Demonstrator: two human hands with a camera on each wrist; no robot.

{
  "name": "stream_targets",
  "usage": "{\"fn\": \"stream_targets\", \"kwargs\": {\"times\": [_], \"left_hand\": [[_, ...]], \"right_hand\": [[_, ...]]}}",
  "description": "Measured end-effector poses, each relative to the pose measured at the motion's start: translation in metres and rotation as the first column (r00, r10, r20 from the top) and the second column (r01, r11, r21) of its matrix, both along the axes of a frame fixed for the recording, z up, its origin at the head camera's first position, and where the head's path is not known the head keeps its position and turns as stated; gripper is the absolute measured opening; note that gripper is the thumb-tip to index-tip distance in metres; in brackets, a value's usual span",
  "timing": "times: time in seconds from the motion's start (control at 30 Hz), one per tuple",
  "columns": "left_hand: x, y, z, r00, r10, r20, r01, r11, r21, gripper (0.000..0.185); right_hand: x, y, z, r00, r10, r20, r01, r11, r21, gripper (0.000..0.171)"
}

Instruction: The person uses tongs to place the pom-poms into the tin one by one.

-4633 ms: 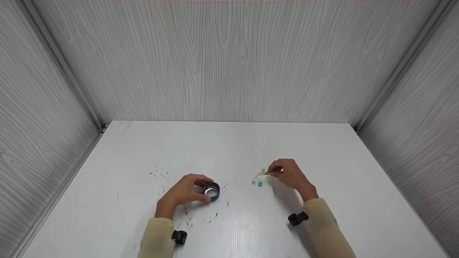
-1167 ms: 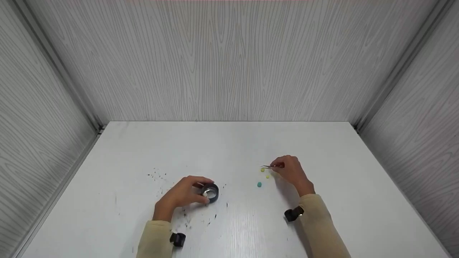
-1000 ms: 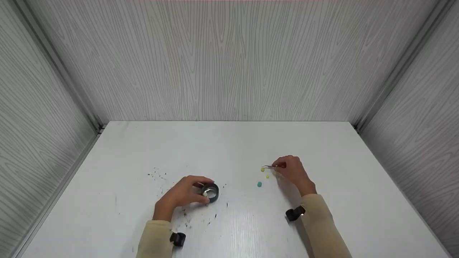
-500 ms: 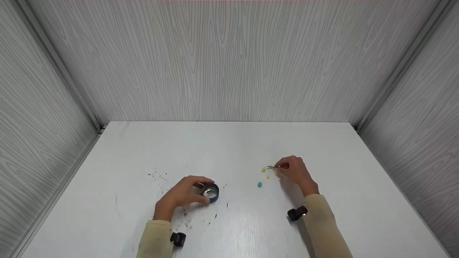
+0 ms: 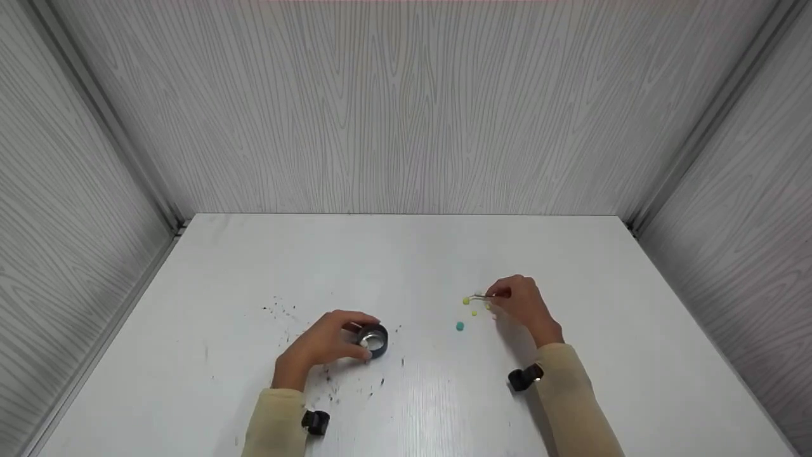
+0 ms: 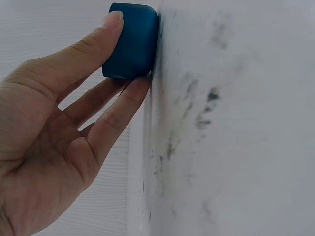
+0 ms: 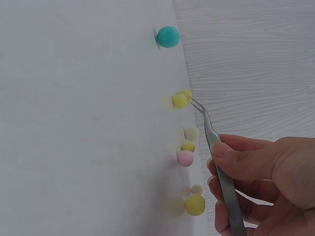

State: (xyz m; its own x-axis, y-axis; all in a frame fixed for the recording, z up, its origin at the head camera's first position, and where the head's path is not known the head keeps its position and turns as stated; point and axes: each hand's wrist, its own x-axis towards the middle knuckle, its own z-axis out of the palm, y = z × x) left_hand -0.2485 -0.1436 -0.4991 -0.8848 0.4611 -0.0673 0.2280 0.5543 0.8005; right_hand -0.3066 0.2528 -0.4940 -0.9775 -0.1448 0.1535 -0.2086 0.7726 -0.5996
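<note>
My left hand (image 5: pixel 330 339) grips a small round cup (image 5: pixel 383 346) between thumb and fingers. Its outer wall looks blue in the left wrist view, and the inside is shiny metal. The cup stands upright on the table, with a whitish ball (image 5: pixel 364 344) at its near left inner edge. In my right hand (image 5: pixel 520 304) is a pair of bent-tip tweezers (image 7: pixel 228 196), held between thumb and fingers. Its tips are right at two yellow balls (image 7: pixel 179 101) that overlap in the right wrist view. A teal ball (image 5: pixel 460 326) lies nearer to me on the table.
Close to the right hand lie a pink ball (image 7: pixel 185 158), a cream ball (image 7: pixel 192 133) and a larger yellow ball (image 7: pixel 195 205). Dark specks (image 5: pixel 279 308) mark the white table (image 5: pixel 406 254) around the left hand. Grey wood-grain panels (image 5: pixel 406 114) enclose the back and sides.
The white ball beside the teal one is gone from there; a whitish ball now shows in the cup. My right hand has shifted slightly right with the tweezers. The left hand stays put.
</note>
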Motion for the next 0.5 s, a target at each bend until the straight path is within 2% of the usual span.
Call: {"fn": "stream_targets", "kwargs": {"times": [0.2,0.5], "left_hand": [[0.001,0.001,0.003,1.0,0.0,-0.001,0.0,1.0,-0.003,0.056],[0.0,0.002,0.003,1.0,0.003,0.011,-0.003,1.0,-0.012,0.056]], "right_hand": [[0.0,0.002,0.001,1.0,-0.002,-0.024,0.002,1.0,0.009,0.014],[0.005,-0.004,0.011,0.998,0.025,-0.061,-0.027,0.999,-0.033,0.014]]}}
